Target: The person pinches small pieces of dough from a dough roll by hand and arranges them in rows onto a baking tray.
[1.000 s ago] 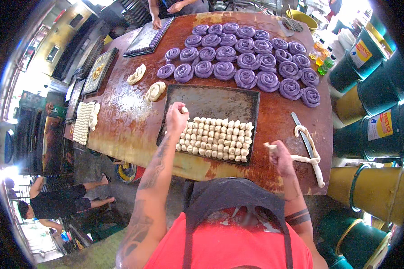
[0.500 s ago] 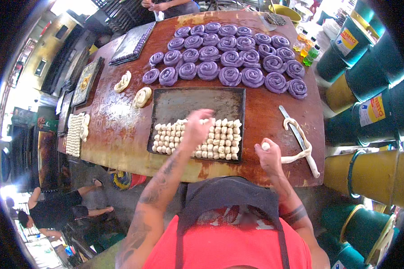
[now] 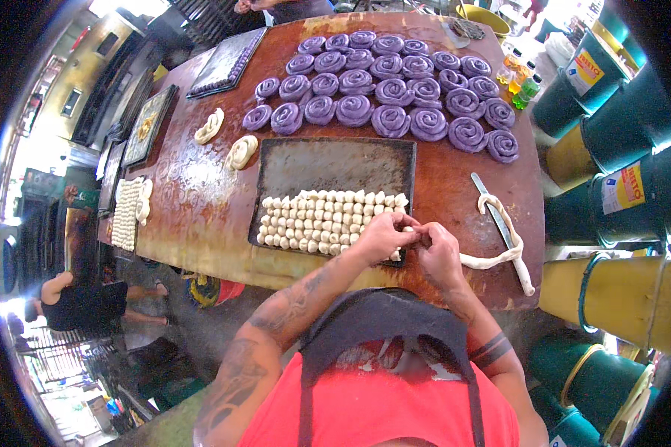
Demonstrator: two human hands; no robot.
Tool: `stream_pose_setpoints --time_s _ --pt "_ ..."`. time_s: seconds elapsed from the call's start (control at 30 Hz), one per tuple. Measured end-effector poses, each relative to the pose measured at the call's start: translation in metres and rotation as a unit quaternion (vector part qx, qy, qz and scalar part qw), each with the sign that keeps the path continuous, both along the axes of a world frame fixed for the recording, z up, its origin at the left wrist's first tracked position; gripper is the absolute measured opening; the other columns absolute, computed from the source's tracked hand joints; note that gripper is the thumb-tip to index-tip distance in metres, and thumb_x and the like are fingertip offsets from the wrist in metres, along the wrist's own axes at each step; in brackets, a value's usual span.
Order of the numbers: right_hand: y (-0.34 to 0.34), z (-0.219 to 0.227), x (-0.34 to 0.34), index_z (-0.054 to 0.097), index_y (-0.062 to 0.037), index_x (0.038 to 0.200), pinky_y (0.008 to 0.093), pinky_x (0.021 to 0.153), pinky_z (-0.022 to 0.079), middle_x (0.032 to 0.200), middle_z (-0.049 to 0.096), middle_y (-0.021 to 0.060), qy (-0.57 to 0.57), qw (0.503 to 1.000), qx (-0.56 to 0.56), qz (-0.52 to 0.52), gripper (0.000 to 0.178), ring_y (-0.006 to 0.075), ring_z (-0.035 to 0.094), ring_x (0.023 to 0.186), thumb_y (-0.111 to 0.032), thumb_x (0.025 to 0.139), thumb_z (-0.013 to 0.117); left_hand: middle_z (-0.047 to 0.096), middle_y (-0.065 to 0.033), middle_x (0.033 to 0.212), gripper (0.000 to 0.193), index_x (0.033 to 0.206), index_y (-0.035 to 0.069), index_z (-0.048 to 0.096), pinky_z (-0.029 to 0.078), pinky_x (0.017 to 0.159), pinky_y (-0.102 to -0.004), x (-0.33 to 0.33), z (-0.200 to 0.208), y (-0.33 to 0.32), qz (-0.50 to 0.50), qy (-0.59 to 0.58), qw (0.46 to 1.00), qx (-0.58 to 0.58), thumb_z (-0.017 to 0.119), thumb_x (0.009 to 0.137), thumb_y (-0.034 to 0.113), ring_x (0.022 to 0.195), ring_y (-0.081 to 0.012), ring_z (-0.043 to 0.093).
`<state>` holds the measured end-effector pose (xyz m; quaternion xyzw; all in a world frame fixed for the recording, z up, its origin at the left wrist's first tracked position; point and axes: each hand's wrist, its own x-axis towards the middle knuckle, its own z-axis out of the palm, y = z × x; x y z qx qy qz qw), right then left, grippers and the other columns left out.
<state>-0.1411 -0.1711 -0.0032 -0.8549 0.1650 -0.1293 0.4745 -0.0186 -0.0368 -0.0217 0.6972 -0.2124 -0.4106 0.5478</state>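
Note:
My right hand (image 3: 438, 255) is closed around the end of a long white dough rope (image 3: 492, 261), which trails out to the right across the table. Fingers of my left hand (image 3: 384, 238) are pinched together against it, and a bit of pale dough shows between the two hands. Both hands are over the right edge of a dark baking tray (image 3: 335, 160). Rows of small white dough pieces (image 3: 313, 216) fill the tray's near half; my left hand hides some of them. A long flat blade (image 3: 499, 220) lies under the far part of the rope.
Purple dough coils (image 3: 391, 121) cover the table's far side. Two white coils (image 3: 241, 152) lie left of the tray. More trays (image 3: 227, 63) line the left edge. Bottles (image 3: 528, 91) stand at the far right, beside stacked drums (image 3: 619, 294). Another person's hands show at the far edge.
My left hand has come from over the tray's dough pieces rightward to meet my right hand at the rope's end. My right hand has shifted slightly left.

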Motion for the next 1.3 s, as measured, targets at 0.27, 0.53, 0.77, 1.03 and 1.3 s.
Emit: stream_pose_setpoints --time_s 0.27,0.53,0.77,1.03,1.3 --pt "-0.04 -0.051 -0.029 0.075 -0.0081 0.097 0.0447 0.102 0.048 0.111 0.071 0.0096 0.028 0.979 -0.142 0.144 0.023 0.0346 0.061 0.116 -0.018 0.078 0.082 0.073 -0.0143 0.105 0.031 0.107 0.005 0.076 0.057 0.087 -0.0386 0.129 -0.046 0.133 0.274 -0.347 0.877 0.187 0.077 0.076 0.01 0.094 -0.0283 0.071" --pt "-0.09 -0.115 -0.064 0.071 -0.0085 0.101 0.0346 0.069 0.049 0.082 0.065 0.0035 0.063 0.947 0.31 -0.059 0.024 0.0188 0.06 0.074 -0.031 0.103 0.064 0.069 -0.0177 0.116 0.028 0.107 0.007 0.075 0.053 0.095 -0.0451 0.156 -0.064 0.159 0.129 -0.474 0.8 0.344 0.072 0.084 0.022 0.109 -0.0373 0.065" --pt "-0.063 -0.025 -0.031 0.06 -0.0109 0.103 0.0312 0.058 0.045 0.081 0.061 -0.0014 -0.007 0.847 0.528 -0.065 0.009 0.0118 0.054 0.065 -0.019 0.101 0.064 0.071 -0.0153 0.11 0.026 0.113 0.005 0.073 0.053 0.097 -0.0417 0.064 -0.016 0.056 0.138 -0.404 0.904 0.019 0.072 0.088 0.01 0.107 -0.0307 0.067" --pt "-0.024 -0.052 0.003 0.072 0.0008 0.104 0.0351 0.079 0.057 0.095 0.075 0.0068 -0.001 0.965 0.247 -0.084 0.018 0.0168 0.067 0.087 -0.012 0.095 0.064 0.074 -0.0131 0.102 0.021 0.112 0.005 0.075 0.058 0.082 -0.0372 -0.005 0.029 -0.025 -0.054 -0.258 0.959 -0.103 0.073 0.094 0.015 0.09 -0.022 0.07" --pt "0.003 0.005 0.005 0.068 0.0018 0.11 0.0416 0.087 0.056 0.102 0.076 0.0181 0.057 0.994 0.061 -0.067 0.031 0.0277 0.073 0.096 -0.024 0.094 0.073 0.073 -0.0109 0.092 0.022 0.106 0.001 0.074 0.056 0.08 -0.0361 -0.005 0.003 -0.003 0.037 -0.214 0.976 0.008 0.077 0.088 0.013 0.086 -0.0242 0.07"
